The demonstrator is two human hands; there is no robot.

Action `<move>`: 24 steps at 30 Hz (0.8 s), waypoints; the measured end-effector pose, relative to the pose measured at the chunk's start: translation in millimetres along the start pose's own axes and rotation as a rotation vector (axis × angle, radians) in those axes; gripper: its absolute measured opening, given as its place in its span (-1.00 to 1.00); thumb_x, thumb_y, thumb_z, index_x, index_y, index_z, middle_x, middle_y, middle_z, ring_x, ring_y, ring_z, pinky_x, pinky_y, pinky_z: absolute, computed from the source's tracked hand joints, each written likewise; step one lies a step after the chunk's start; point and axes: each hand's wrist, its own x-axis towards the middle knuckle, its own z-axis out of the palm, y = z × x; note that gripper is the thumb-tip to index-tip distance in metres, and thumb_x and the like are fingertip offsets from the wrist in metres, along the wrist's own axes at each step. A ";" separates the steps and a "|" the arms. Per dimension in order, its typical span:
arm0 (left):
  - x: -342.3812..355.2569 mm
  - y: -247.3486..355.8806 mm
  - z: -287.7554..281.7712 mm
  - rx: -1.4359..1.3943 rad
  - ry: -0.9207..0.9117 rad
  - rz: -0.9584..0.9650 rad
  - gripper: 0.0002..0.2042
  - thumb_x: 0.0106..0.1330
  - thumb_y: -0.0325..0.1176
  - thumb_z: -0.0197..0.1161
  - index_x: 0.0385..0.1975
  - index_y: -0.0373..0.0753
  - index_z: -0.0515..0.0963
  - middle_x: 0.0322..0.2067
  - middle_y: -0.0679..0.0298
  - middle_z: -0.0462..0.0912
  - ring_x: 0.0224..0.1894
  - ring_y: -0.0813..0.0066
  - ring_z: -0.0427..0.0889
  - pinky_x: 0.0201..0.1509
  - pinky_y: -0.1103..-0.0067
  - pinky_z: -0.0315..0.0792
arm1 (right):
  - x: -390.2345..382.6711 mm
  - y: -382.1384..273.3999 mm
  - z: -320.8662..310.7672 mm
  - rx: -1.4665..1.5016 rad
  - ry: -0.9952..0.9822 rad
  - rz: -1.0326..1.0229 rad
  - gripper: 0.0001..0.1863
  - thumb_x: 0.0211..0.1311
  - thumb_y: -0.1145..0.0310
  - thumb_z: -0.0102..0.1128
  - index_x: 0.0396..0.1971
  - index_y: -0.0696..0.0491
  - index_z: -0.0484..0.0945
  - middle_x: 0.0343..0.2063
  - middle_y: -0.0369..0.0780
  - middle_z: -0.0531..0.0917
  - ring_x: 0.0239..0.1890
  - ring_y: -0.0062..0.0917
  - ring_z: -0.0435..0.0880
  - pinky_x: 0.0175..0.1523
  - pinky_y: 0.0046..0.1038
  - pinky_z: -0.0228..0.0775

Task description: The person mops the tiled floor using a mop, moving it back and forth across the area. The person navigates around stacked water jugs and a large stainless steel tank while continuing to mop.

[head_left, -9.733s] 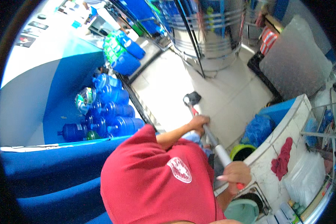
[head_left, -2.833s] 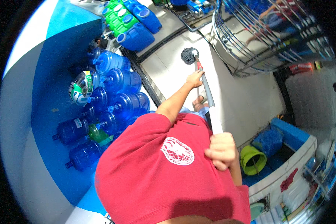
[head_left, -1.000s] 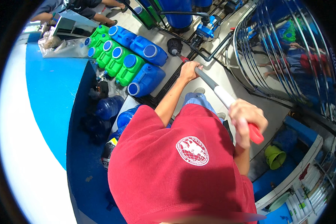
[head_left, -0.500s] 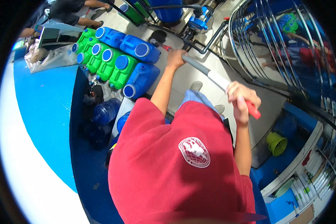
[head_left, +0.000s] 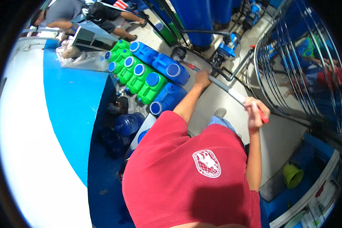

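Both of my hands hold one long mop [head_left: 227, 88], its handle grey and white with red parts. My left hand [head_left: 202, 79] is wrapped round the grey shaft, lower down toward the head. Up at the white and red top end, my right hand [head_left: 257, 111] grips the handle. The mop's dark head, partly shadowed, rests on the pale tiled floor [head_left: 206, 111] beside the blue jugs and a black pipe frame. Green jugs [head_left: 152, 86] and blue jugs [head_left: 167, 99] with round caps stand in rows left of my left arm.
A shiny steel tank [head_left: 292, 68] curves along the right. Blue cylinders [head_left: 193, 22] and a blue pump [head_left: 228, 48] stand ahead, behind black pipes. A yellow-green bucket [head_left: 292, 176] sits at lower right. A blue and white counter [head_left: 70, 98] runs along the left. Another person [head_left: 98, 15] is at far left.
My view has swung left, so the scene sits farther right and lower. The mop head has moved farther away along the jugs, and both hands keep their hold on the handle.
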 end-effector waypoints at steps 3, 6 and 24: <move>-6.4 44.4 -13.3 -0.244 0.023 0.173 -0.70 -0.07 -0.13 0.33 -0.44 -0.23 0.65 -0.37 -0.02 0.66 -0.25 0.02 0.63 -0.10 0.24 0.50 | 14.8 -55.2 -9.6 -0.062 -0.041 0.028 -0.75 0.18 0.44 -0.01 -0.53 0.31 0.54 -0.62 -0.18 0.51 -0.70 -0.69 0.27 -0.45 -0.58 0.20; -16.5 85.3 -17.8 -0.310 0.076 0.258 -0.66 0.11 -0.01 0.31 -0.56 -0.21 0.65 -0.50 0.01 0.63 -0.36 0.00 0.62 -0.22 0.25 0.49 | 28.7 -102.6 -15.0 -0.126 -0.180 -0.014 -0.77 0.17 0.48 -0.04 -0.51 0.32 0.53 -0.64 -0.19 0.49 -0.70 -0.67 0.27 -0.40 -0.55 0.25; -49.3 65.9 -26.6 -0.286 0.170 0.219 -0.71 0.21 -0.14 0.20 -0.61 -0.22 0.59 -0.53 0.10 0.61 -0.33 0.07 0.60 -0.17 0.23 0.41 | 4.7 -89.1 26.5 -0.004 -0.559 -0.279 -0.66 0.15 0.22 -0.01 -0.62 0.15 0.59 -0.84 -0.33 0.37 -0.79 -0.55 0.37 -0.61 -0.51 0.20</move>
